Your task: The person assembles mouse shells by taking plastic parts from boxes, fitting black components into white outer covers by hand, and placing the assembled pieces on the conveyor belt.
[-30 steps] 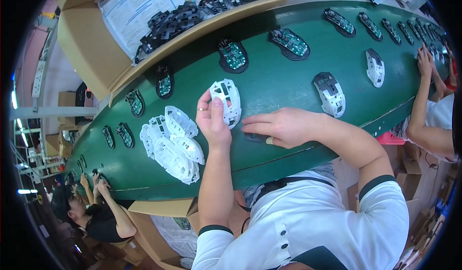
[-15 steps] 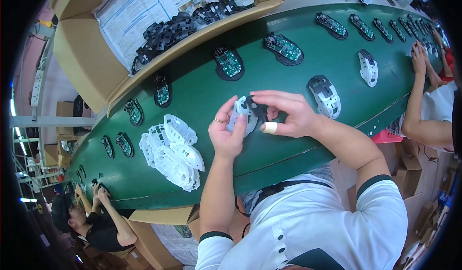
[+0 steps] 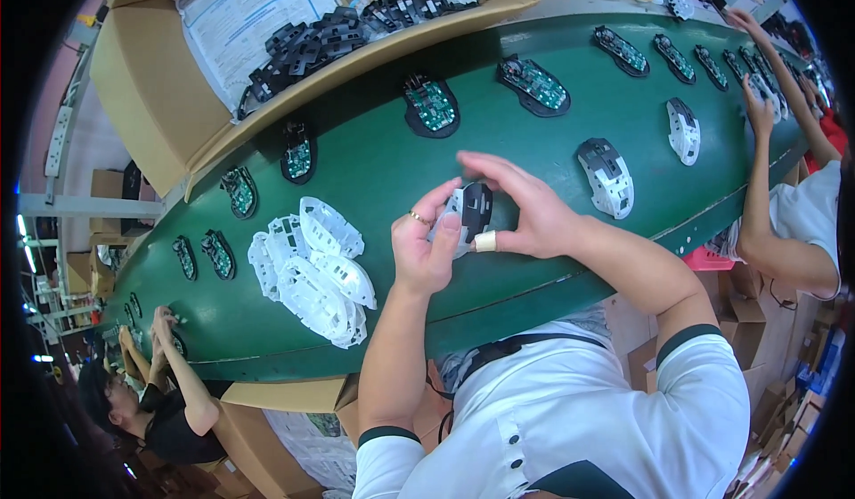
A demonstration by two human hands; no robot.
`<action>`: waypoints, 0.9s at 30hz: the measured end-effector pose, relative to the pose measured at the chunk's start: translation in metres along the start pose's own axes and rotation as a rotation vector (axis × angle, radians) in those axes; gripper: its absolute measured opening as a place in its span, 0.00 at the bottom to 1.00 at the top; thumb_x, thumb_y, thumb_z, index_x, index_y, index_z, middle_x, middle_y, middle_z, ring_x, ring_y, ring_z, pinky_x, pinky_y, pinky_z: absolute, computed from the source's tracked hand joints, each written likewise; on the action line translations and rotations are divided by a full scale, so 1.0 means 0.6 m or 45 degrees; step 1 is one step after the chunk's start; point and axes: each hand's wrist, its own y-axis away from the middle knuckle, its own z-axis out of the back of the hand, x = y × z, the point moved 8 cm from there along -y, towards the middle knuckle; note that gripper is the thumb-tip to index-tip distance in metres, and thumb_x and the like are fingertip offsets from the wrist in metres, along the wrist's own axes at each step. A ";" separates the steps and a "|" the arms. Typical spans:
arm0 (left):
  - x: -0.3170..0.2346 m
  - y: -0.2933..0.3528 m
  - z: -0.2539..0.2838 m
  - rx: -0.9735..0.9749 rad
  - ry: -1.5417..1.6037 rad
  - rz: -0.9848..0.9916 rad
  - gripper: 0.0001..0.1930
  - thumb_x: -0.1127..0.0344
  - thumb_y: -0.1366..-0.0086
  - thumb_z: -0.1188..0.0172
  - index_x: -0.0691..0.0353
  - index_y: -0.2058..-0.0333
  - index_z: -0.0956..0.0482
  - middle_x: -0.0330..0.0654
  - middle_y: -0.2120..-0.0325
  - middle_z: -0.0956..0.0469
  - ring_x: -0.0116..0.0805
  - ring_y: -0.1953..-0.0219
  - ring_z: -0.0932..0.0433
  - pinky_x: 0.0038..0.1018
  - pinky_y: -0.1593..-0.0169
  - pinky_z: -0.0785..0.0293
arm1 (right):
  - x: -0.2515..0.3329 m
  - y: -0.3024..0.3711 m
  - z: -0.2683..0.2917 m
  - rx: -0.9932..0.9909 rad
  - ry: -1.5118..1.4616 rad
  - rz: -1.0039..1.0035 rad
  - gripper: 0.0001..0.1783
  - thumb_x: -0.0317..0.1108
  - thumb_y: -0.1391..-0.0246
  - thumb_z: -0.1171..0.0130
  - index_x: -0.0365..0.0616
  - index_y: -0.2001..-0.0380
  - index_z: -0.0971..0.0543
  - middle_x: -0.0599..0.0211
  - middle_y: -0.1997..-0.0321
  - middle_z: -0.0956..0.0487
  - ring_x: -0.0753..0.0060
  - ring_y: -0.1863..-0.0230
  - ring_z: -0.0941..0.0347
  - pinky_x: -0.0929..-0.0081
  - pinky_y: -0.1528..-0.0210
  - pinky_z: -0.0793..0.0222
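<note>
Both hands are together above the green bench (image 3: 374, 178). The left hand (image 3: 426, 248) and right hand (image 3: 525, 214) clamp one white-and-black mouse shell (image 3: 468, 214). A pile of white shells (image 3: 312, 267) lies just left.

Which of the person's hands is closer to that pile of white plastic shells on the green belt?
Left. The left hand is just to the right of the pile of white shells, apart from it. The right hand is farther right, beyond the left hand.

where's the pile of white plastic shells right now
In the head view the pile of white plastic shells lies on the green conveyor belt, just to the left of the left hand.
</note>
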 end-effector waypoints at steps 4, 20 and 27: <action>0.009 0.008 0.017 -0.183 -0.004 0.140 0.23 0.52 0.22 0.49 0.72 0.52 0.25 0.43 0.67 0.19 0.25 0.66 0.23 0.22 0.58 0.26 | -0.025 0.007 -0.034 0.387 -0.350 -0.426 0.39 0.39 0.55 0.22 0.39 0.41 0.27 0.49 0.38 0.23 0.51 0.42 0.22 0.62 0.42 0.25; -0.004 -0.003 -0.022 0.003 0.238 0.289 0.61 0.21 0.37 0.49 0.66 0.25 0.59 0.63 0.31 0.43 0.53 0.32 0.35 0.44 0.30 0.38 | -0.032 0.018 -0.038 0.364 -0.453 -0.617 0.35 0.25 0.55 0.24 0.37 0.42 0.26 0.58 0.38 0.20 0.65 0.47 0.19 0.66 0.45 0.22; 0.003 -0.004 -0.016 0.022 0.351 0.264 0.57 0.30 0.38 0.38 0.68 0.26 0.50 0.65 0.34 0.37 0.57 0.34 0.31 0.45 0.30 0.38 | -0.035 0.017 -0.041 0.349 -0.377 -0.651 0.36 0.30 0.55 0.23 0.38 0.42 0.26 0.54 0.51 0.17 0.57 0.54 0.17 0.65 0.50 0.22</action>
